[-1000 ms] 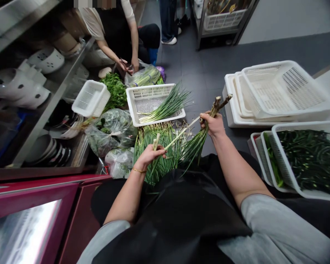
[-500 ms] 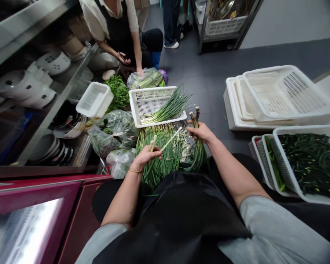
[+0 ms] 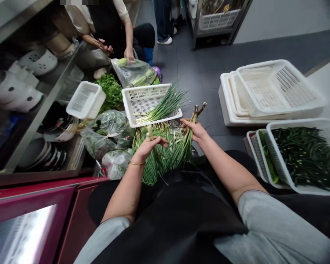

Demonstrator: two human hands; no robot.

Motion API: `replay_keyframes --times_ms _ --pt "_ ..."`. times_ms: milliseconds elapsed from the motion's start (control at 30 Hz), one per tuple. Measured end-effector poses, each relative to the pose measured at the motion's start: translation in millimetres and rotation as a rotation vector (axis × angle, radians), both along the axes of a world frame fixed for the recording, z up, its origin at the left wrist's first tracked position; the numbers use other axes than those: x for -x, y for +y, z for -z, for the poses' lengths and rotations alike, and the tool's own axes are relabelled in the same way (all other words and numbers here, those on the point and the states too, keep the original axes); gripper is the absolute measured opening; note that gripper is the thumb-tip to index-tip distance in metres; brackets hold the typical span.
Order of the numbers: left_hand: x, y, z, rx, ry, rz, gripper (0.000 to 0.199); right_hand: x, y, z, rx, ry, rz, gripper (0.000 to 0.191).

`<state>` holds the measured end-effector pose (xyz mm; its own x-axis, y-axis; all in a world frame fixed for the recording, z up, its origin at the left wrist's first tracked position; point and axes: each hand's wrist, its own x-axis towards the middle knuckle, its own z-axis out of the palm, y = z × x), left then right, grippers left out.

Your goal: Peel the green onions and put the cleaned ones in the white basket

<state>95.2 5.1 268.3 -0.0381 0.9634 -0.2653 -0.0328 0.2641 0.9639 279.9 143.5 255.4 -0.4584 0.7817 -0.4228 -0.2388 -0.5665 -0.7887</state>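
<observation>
My left hand [image 3: 151, 146] holds pale scallion stalks [image 3: 150, 132] upright near its thumb, other fingers stretched toward the right. A bunch of scallions [image 3: 191, 134] with brown root ends up is in my right hand [image 3: 194, 130], its green leaves hanging down. Beneath both hands lies a pile of green scallions [image 3: 154, 165]. Just beyond the pile is a white perforated basket [image 3: 132, 104], with trimmed scallions [image 3: 165, 106] lying in its right part.
Bagged greens [image 3: 107, 132] and a small white basket [image 3: 85, 99] sit left of the pile. Across from me, a person's hand [image 3: 129, 54] touches a plastic bag [image 3: 134, 71]. Stacked white baskets [image 3: 277, 88] and a basket of green peppers [image 3: 305, 157] stand right.
The thin pale stalk between my left fingers is gone from there. My right hand has moved slightly left with its bunch, whose leaves now lie over the pile. The other person's bag has been lifted open.
</observation>
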Motion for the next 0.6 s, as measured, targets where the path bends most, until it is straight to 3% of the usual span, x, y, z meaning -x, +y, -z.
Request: replay_keyframes --times_ms 100,233,300,400,533,600 --pt "-20 -3 9.2 0.006 0.024 -0.105 0.039 5 -5 -1.3 0.087 0.103 -0.001 0.023" --pt "-57 10 29.4 -0.097 0.316 -0.296 0.024 15 -21 -3.6 0.080 0.186 -0.023 0.020" --pt "-60 16 36.0 -0.120 0.376 -0.309 0.022 18 -27 -4.3 0.066 0.193 -0.027 0.023" --pt "-48 16 41.3 -0.087 0.261 -0.229 0.022 17 -31 -6.0 0.052 0.174 -0.034 0.023" --pt "-30 6 44.5 -0.027 0.012 -0.265 0.035 15 -35 -11.7 0.006 0.225 -0.136 0.025" --pt "-26 2 44.8 0.044 -0.044 -0.182 0.038 14 -35 -13.7 0.005 0.268 -0.188 0.028"
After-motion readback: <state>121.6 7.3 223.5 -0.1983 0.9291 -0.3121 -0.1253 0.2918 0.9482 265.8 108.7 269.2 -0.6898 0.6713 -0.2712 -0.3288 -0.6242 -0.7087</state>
